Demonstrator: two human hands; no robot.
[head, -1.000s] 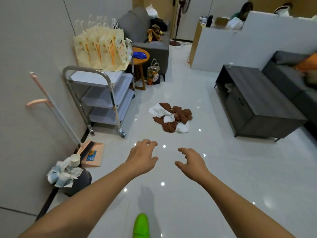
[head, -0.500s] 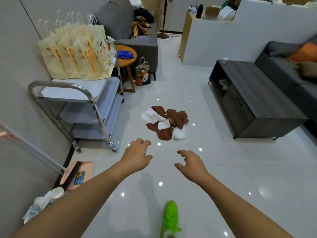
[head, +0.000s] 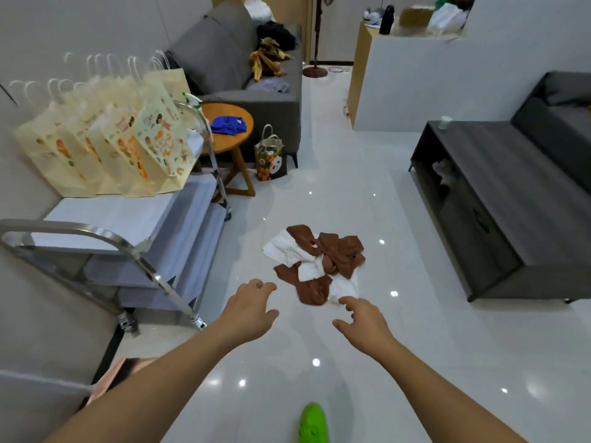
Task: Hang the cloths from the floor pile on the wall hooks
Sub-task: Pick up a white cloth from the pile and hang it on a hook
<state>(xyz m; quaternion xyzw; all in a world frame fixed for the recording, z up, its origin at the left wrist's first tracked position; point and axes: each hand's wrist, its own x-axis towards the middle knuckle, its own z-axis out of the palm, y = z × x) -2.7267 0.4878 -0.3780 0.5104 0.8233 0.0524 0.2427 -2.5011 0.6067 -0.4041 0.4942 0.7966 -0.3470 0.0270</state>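
- Closer now, both hands reach toward the pile on the floor.
- Pile's long axis runs near-to-far, tilted slightly left.
- Left hand and right hand hover relaxed, holding nothing.

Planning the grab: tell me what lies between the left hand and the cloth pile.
In the head view, only bare glossy floor separates the left hand from the cloth pile. Nothing lies in that stretch.
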